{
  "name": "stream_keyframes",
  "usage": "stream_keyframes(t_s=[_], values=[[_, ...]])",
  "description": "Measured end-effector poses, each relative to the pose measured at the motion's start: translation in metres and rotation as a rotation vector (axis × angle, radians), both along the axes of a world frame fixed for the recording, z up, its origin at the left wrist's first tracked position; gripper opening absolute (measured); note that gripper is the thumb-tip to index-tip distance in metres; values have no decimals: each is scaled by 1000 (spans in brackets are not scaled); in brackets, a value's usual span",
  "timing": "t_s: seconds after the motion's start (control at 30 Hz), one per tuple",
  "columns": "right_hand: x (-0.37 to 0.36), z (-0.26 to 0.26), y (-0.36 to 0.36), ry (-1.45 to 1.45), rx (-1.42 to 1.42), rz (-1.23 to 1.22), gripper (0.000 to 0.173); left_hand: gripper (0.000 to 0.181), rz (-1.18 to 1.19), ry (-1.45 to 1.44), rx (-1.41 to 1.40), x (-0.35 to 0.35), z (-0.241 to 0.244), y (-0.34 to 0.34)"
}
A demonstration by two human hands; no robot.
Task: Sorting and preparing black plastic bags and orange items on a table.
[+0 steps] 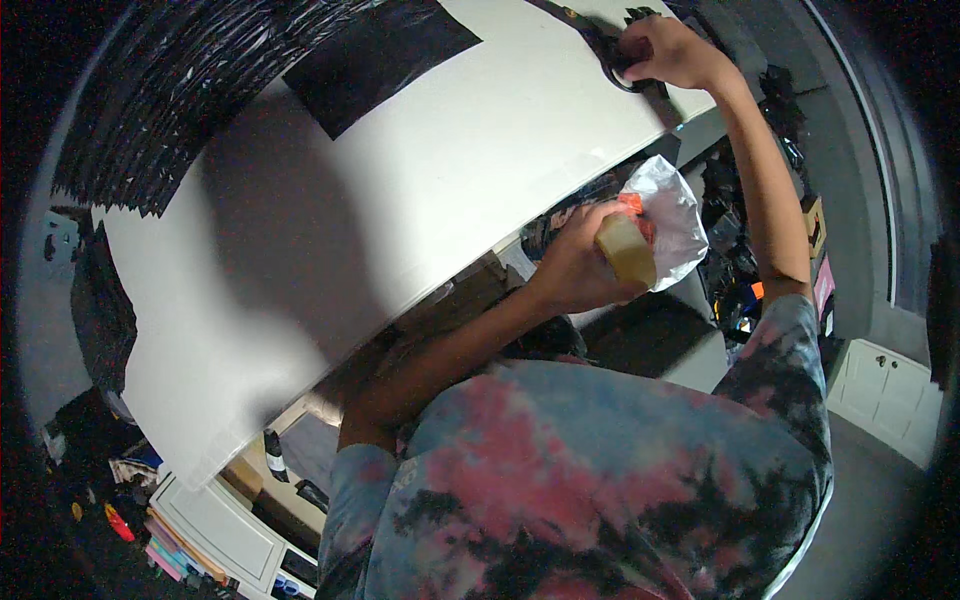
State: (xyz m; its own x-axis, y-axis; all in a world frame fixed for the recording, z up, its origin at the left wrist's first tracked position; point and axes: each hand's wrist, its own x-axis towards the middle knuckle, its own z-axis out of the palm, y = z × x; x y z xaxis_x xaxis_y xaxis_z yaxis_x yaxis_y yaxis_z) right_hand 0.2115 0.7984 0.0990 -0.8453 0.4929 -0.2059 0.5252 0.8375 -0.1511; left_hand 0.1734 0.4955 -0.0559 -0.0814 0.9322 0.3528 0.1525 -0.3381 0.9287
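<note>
My left hand (581,262) is closed around a roll of yellowish tape (626,251), held in front of my body beside the table's near edge. Just beyond the roll, a crinkled silver-white sheet or bag (671,221) with orange-red patches shows past my fingers; whether I grip it too is unclear. At the table's right end, my right hand (637,56) has its fingers curled at the black handles of a pair of scissors (585,26), whose blades point up and left. Another dark item lies partly under that hand, and my fingers hide how firmly anything is held.
A white tabletop (450,187) slants across the view. On it lie a black plastic sheet piece (382,64) and a large stack of black plastic strips or bags (187,90). Below the edge are boxes and clutter. A white cabinet (885,390) stands at right, a white drawer unit (217,540) at lower left.
</note>
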Motion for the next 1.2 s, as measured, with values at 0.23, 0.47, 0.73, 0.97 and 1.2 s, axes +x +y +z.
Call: stream_keyframes(t_s=[0.23,0.47,0.73,0.97,1.2], values=[[10,-27,11,202,128,-27,44,109,4,5,-41,1,6,0],[44,-4,-20,420,-1026,44,32,107,1,13,-67,-2,11,-3],[42,-6,-113,275,-1081,-152,29,101,10,-28,-98,-2,14,-3],[43,-30,-107,381,-1054,-117,26,94,21,-9,-91,-1,16,-2],[49,-27,-91,491,-953,-232,28,105,-15,25,-182,-4,13,-4]])
